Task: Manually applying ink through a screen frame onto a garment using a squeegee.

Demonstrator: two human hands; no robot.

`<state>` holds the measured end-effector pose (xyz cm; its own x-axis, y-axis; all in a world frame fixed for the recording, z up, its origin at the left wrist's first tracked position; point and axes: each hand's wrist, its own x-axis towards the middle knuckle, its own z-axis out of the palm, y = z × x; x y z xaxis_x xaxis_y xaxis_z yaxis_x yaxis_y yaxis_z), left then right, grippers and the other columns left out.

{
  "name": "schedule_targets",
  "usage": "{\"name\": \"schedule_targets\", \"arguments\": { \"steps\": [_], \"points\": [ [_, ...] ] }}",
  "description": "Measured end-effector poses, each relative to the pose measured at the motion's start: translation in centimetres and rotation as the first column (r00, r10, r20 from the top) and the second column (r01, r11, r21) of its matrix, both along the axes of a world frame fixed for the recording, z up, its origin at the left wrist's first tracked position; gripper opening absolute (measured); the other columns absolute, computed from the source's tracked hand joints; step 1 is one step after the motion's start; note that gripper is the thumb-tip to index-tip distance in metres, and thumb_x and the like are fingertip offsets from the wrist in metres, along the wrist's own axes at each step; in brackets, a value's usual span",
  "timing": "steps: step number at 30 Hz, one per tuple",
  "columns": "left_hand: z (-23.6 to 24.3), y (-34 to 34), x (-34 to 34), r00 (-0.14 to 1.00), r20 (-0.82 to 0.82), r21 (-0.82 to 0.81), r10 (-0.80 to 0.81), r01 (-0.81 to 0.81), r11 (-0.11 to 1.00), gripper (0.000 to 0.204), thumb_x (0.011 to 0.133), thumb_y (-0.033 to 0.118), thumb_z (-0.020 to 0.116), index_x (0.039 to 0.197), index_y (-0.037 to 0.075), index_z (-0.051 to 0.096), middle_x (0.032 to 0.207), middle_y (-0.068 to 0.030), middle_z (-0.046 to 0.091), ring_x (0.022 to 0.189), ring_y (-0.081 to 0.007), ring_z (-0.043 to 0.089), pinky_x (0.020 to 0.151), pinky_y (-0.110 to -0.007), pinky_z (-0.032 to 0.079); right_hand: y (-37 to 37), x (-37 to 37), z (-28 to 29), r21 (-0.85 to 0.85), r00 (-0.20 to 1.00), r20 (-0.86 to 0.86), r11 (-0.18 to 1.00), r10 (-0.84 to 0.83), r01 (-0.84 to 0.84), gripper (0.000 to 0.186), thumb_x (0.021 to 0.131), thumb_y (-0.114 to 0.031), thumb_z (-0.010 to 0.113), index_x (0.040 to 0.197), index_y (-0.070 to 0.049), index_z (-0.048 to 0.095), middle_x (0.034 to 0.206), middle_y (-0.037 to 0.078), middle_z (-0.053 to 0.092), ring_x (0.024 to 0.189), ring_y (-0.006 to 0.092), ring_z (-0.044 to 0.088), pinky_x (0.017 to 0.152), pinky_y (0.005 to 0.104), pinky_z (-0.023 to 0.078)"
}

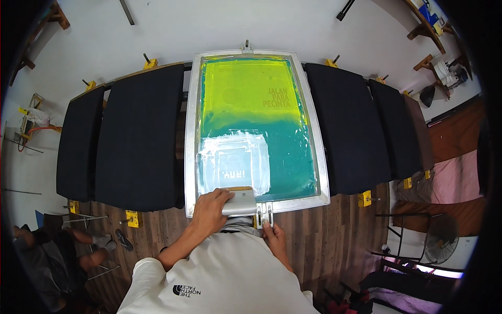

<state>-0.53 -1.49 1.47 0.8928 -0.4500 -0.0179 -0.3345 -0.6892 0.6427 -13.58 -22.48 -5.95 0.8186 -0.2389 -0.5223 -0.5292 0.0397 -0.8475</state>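
I have left hand [210, 210] clamped on left end of metal squeegee [240, 204], lower centre of picture; right hand [276, 239] at metal bracket [265, 210], grip I cannot tell

Squeegee: likely stiff, light, slippery if inky; best held along its back

Beyond, screen frame [321, 172], centre, likely rigid; white ink [261, 167] lies within, lower left; black pads [140, 133] either side

Frame [191, 146]: smooth metal, dull sheen. Squeegee [240, 208], six o'clock: smooth metal holder. Black board [138, 136], nine o'clock: matt, seemingly cloth. Floor [311, 235], five o'clock: wood-grained planks.
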Motion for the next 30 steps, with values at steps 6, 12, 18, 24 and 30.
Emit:
{"name": "schedule_targets", "arguments": {
  "steps": [6,12,18,24,30],
  "points": [
    [-0.5,0.0,0.1,1.0,-0.021,0.004,0.007,-0.007,1.0,0.046,0.065,-0.005,0.069,0.111,0.002,0.067,0.107,-0.0165,0.067,0.093,-0.0361,0.066,0.082,-0.044,0.053,-0.7,-0.4,-0.5,-0.05,0.996,-0.021,0.995,0.083,-0.084,0.041,0.099,-0.042,0.058,0.09,-0.002,0.063,0.069,0.002,0.058,0.061,0.0113,0.054,0.058,0.0285,0.044],
    [-1.5,-0.2,1.7,0.991,-0.131,0.036,0.031,-0.026,0.999,0.043,0.069,-0.005,0.067,0.11,0.006,0.069,0.107,-0.0163,0.068,0.094,-0.0369,0.066,0.083,-0.042,0.054,-2.1,4.7,10.7,-0.709,0.8,-0.264,0.454,0.539,-0.54,0.026,0.089,-0.026,0.068,0.101,-0.003,0.065,0.087,0.017,0.067,0.081,0.0393,0.064,0.073,0.0471,0.051],
    [-0.3,-0.2,3.6,0.987,-0.159,0.089,-0.022,0.037,0.995,0.042,0.069,-0.007,0.066,0.109,0.005,0.071,0.093,-0.0212,0.069,0.088,-0.04,0.067,0.08,-0.046,0.055,2.4,14.7,12.0,-0.95,0.448,0.18,0.273,0.876,-0.151,0.044,0.073,-0.008,0.074,0.115,-0.002,0.062,0.107,0.019,0.062,0.098,0.0374,0.062,0.082,0.0459,0.051],
    [-1.1,-0.1,3.7,0.977,-0.212,0.062,-0.008,0.022,0.998,0.036,0.07,-0.008,0.062,0.101,0.005,0.073,0.089,-0.0223,0.07,0.084,-0.0388,0.069,0.08,-0.045,0.055,2.7,16.5,6.7,-0.796,0.395,-0.161,0.117,0.904,-0.593,0.027,0.064,-0.003,0.074,0.09,-0.001,0.067,0.09,0.019,0.067,0.085,0.0365,0.066,0.073,0.0442,0.055],
    [-0.1,1.1,7.6,0.877,-0.466,0.111,-0.116,0.188,0.976,0.028,0.069,0.01,0.077,0.096,0.004,0.073,0.087,-0.019,0.072,0.082,-0.035,0.07,0.078,-0.041,0.054,3.0,21.2,8.0,-0.648,0.26,-0.314,-0.007,0.913,-0.761,0.025,0.066,-0.007,0.072,0.091,-0.001,0.072,0.088,0.024,0.071,0.082,0.0373,0.07,0.076,0.0422,0.057]
  ]
}}
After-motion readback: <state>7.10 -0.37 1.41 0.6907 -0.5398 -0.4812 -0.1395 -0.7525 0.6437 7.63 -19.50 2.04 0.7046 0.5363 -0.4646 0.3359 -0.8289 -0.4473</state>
